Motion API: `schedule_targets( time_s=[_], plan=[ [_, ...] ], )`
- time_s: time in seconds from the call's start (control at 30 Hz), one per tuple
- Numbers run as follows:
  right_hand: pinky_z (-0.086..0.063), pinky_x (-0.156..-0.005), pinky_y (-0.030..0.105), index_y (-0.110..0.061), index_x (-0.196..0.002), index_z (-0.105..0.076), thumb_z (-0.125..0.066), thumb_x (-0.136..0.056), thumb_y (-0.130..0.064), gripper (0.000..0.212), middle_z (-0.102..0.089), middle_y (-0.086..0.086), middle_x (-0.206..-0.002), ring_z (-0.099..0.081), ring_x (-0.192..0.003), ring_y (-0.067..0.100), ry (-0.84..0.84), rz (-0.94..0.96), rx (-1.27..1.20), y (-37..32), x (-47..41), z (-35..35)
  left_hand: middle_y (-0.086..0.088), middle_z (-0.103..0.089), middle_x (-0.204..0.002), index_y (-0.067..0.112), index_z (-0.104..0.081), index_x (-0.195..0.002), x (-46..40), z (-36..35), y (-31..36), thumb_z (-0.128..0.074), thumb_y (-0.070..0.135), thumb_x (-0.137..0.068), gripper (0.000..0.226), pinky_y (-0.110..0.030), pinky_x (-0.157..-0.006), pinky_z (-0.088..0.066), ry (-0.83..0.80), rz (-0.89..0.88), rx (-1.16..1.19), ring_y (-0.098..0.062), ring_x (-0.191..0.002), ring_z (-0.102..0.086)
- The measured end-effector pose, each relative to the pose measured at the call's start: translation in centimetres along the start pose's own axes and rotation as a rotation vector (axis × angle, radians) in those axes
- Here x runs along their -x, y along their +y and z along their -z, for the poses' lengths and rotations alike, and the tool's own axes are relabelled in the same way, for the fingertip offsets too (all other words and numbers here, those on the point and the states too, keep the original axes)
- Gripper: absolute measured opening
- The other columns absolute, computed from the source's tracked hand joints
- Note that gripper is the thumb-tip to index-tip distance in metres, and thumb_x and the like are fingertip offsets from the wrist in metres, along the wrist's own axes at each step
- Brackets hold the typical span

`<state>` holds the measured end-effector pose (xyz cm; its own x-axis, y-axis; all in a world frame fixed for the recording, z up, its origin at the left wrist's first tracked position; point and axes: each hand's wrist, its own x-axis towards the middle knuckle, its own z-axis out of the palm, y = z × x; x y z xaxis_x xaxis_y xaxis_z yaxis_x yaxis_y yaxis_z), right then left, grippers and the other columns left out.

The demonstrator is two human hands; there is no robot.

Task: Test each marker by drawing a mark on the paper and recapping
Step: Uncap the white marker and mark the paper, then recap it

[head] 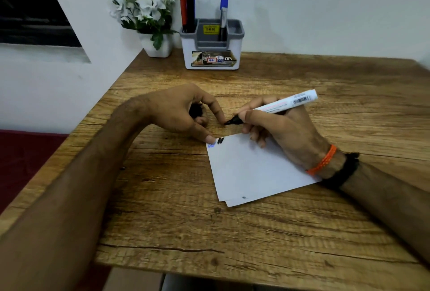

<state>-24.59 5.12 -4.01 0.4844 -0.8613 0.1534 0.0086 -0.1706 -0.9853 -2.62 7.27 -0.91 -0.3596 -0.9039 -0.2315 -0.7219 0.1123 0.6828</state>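
The right hand has its grip closed around a white marker with the cap off. The black tip points left and sits just past the top edge of the paper — I cannot tell if it touches the table. The left hand has its grip curled around a small black thing, which looks like the cap. Its thumb presses on the top left corner of the paper. Next to the thumb are a blue mark and two black marks.

The paper lies near the middle of the table. At the far edge stands a white and grey holder with four capped markers — red, black and two blue ones. A small pot of white flowers sits just left of it, near the far left corner.
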Motion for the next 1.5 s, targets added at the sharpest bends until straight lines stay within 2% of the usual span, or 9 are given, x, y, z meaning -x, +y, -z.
schedule_targets(
  time_s=[0.17, 0.33, 0.43, 0.57, 0.73, 0.87, 1.13, 1.33, 1.5],
  plan=[
    [-0.044, -0.042, 0.019, 0.000, -0.089, -0.069, -0.067, -0.089, -0.005, 0.005, -0.067, 0.006, -0.063, -0.058, -0.049, 0.012, 0.002, 0.004, -0.082, -0.9, -0.3, 0.6, 0.005, -0.062, -0.076, 0.022, -0.067, -0.108, 0.4, 0.2, 0.3, -0.074, 0.020, -0.082, 0.027, -0.017, -0.070, -0.046, 0.131, -0.050, 0.061, -0.005, -0.070, -0.058],
    [-0.045, -0.043, 0.022, 0.001, -0.094, -0.064, -0.067, -0.089, -0.007, 0.010, -0.068, 0.008, -0.067, -0.059, -0.050, 0.014, 0.029, 0.018, -0.089, -1.8, -0.5, 0.9, 0.008, -0.063, -0.101, 0.023, -0.063, -0.118, -0.3, -0.2, 0.6, -0.054, 0.015, -0.097, 0.025, -0.023, -0.081, -0.044, 0.278, -0.037, -0.055, -0.002, -0.091, -0.059],
    [-0.045, -0.044, 0.023, -0.003, -0.090, -0.064, -0.069, -0.089, -0.010, 0.009, -0.068, 0.007, -0.067, -0.057, -0.050, 0.015, 0.038, 0.021, -0.076, -1.9, -0.5, 0.9, 0.007, -0.063, -0.097, 0.016, -0.057, -0.121, -0.6, -0.7, 0.7, -0.046, 0.003, -0.098, 0.029, -0.014, -0.070, -0.047, 0.328, -0.041, 0.038, 0.009, -0.075, -0.058],
    [-0.048, -0.048, 0.022, -0.007, -0.088, -0.069, -0.074, -0.085, -0.015, 0.010, -0.066, 0.004, -0.068, -0.057, -0.054, 0.013, 0.058, 0.029, -0.054, -1.7, -0.7, 1.0, -0.007, -0.067, -0.097, 0.015, -0.047, -0.119, -0.8, -1.0, 0.2, -0.057, 0.003, -0.092, 0.031, -0.027, -0.077, -0.055, 0.425, -0.053, 0.212, -0.011, -0.083, -0.069],
    [-0.049, -0.050, 0.023, -0.008, -0.086, -0.071, -0.071, -0.087, -0.017, 0.009, -0.067, 0.007, -0.070, -0.058, -0.056, 0.014, 0.055, 0.032, -0.118, -1.8, -1.0, 1.4, -0.013, -0.068, -0.095, 0.004, -0.056, -0.107, -0.9, -1.1, 0.8, -0.060, -0.001, -0.090, 0.018, -0.020, -0.070, -0.057, 0.474, -0.060, 0.293, -0.011, -0.079, -0.072],
    [-0.049, -0.049, 0.021, -0.007, -0.094, -0.073, -0.061, -0.094, -0.020, 0.017, -0.069, 0.009, -0.073, -0.060, -0.055, 0.012, 0.037, 0.000, -0.210, -1.7, -1.2, 1.6, -0.009, -0.066, -0.097, 0.009, -0.062, -0.104, -0.8, -1.1, 0.9, -0.061, -0.002, -0.088, 0.019, -0.023, -0.070, -0.057, 0.510, -0.135, 0.302, -0.011, -0.078, -0.072],
    [-0.049, -0.050, 0.023, -0.008, -0.100, -0.074, -0.051, -0.083, -0.028, 0.035, -0.073, 0.013, -0.084, -0.060, -0.057, 0.014, -0.028, -0.017, -0.252, -1.4, -1.4, 1.9, -0.003, -0.069, -0.094, 0.006, -0.066, -0.103, -0.7, -1.2, 1.5, -0.066, 0.001, -0.085, 0.019, -0.022, -0.071, -0.057, 0.516, -0.160, 0.350, -0.007, -0.077, -0.069],
    [-0.048, -0.046, 0.020, -0.010, -0.098, -0.069, -0.059, -0.095, -0.015, 0.012, -0.077, 0.014, -0.091, -0.063, -0.049, 0.013, -0.004, -0.011, -0.178, -1.5, -1.3, 1.8, -0.007, -0.069, -0.094, 0.007, -0.067, -0.103, -0.5, -1.3, 1.7, -0.065, 0.004, -0.086, 0.018, -0.022, -0.070, -0.055, 0.513, -0.206, 0.337, -0.008, -0.078, -0.066],
    [-0.045, -0.047, 0.022, -0.008, -0.098, -0.074, -0.070, -0.089, -0.018, 0.014, -0.074, 0.007, -0.075, -0.056, -0.047, 0.012, 0.071, 0.069, -0.093, -1.1, -1.5, 2.2, -0.005, -0.070, -0.086, 0.007, -0.068, -0.099, -0.7, -1.1, 1.4, -0.066, 0.004, -0.085, 0.015, -0.021, -0.066, -0.057, 0.589, -0.167, 0.426, -0.007, -0.073, -0.067]
  ],
)
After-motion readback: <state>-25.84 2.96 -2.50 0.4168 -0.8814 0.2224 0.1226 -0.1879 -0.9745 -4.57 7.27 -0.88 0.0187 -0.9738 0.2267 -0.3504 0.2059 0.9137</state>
